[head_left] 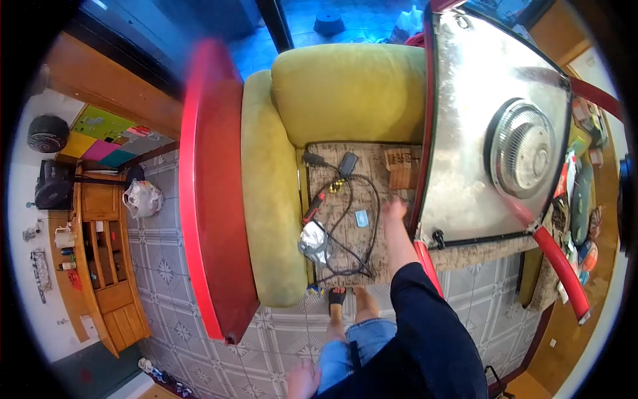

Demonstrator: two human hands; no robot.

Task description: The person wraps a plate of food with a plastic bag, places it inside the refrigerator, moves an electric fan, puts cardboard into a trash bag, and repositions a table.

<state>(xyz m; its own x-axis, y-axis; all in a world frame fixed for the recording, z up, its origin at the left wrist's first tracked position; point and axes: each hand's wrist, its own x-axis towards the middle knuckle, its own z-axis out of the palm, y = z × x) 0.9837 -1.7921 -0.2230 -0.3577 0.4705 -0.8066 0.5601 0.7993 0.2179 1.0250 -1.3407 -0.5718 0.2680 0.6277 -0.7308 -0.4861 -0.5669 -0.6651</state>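
Note:
My right hand (pixel 395 209) reaches over the patterned sofa seat (pixel 339 259), fingers curled, beside the red edge of a metal panel. I cannot tell what is in its fingers. Just above it lies a brown cardboard piece (pixel 401 169), and a small light-blue packet (pixel 361 219) is to its left. Low in front of my shorts hangs my left hand (pixel 304 379), fingers loosely apart and holding nothing. The silver panel (pixel 465 80), red-framed with red legs and a round grille (pixel 525 149), rests on its side across the seat's right part.
A black cable (pixel 377 226) loops over the seat near a red-handled tool (pixel 314 208) and crumpled foil (pixel 314 241). A red board (pixel 216 193) stands against the green sofa arm (pixel 269 199). A wooden cabinet (pixel 109 266) and a plastic bag (pixel 142 199) are farther left.

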